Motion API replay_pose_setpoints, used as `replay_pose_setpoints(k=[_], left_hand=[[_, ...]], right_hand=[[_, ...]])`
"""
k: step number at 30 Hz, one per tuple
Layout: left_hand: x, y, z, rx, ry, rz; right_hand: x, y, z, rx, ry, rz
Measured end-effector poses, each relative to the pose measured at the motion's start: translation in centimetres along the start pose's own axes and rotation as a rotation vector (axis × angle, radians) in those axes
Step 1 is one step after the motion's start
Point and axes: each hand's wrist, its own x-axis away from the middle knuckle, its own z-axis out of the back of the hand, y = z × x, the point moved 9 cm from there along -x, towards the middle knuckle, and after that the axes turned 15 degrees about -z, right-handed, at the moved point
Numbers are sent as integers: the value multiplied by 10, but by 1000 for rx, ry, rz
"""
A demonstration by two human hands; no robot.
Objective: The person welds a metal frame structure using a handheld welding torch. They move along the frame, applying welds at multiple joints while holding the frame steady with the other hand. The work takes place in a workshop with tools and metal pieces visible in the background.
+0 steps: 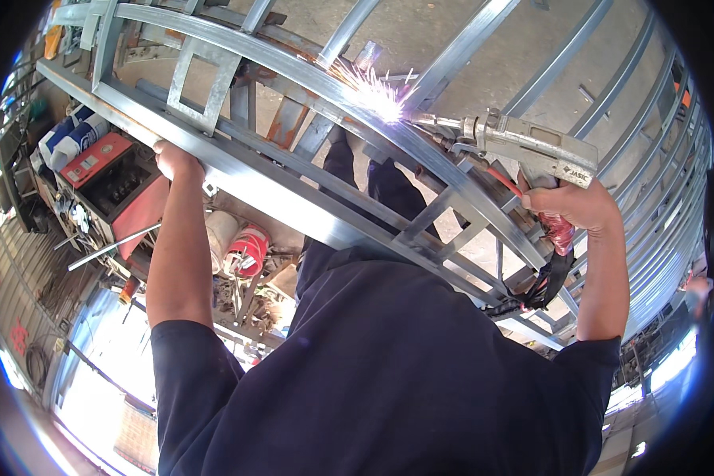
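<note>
"Sparks (pixel 377 95) are flying off the curved rail (pixel 214 33). Where is the welding torch (pixel 535 144) sitting?"

"It's reaching in over the frame from the right, its nozzle pointing at the bright spot. The right hand (pixel 575 205) is grasping its handle, fingers wrapping around."

"And the left hand (pixel 177 159)?"

"It's touching the near edge of the wide rail (pixel 270 190), fingers curling inward. Their tips are hiding, so I can't tell whether they're gripping."

"What's crowding the work?"

"A dark cable (pixel 547 282) is hanging below the torch handle, crossing the lower right of the frame. Long bars (pixel 559 67) are slanting away beyond the torch, and a flat plate with a square opening (pixel 184 79) is bridging the two rails near the left hand."

"Anything lower down?"

"A red case (pixel 139 214) is standing left of the left forearm, with a pale tube (pixel 115 244) jutting out in front of it. A red bucket (pixel 247 250) is standing between that forearm and the person's body, scraps (pixel 254 297) lying around it."
</note>
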Motion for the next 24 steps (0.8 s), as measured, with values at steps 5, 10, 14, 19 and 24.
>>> replay_pose_setpoints(k=[5, 10, 14, 19, 24], left_hand=[[8, -5, -2, 279, 66, 124], [-23, -23, 1, 42, 27, -27], [-10, -3, -3, -179, -62, -86], [6, 10, 1, -8, -19, -25], [8, 8, 3, 38, 0, -22]], right_hand=[[0, -4, -1, -14, -26, 47], [1, -7, -3, 1, -71, 79], [1, -7, -2, 8, -66, 92], [0, -2, -2, -9, -79, 89], [2, -2, -1, -24, -77, 66]])
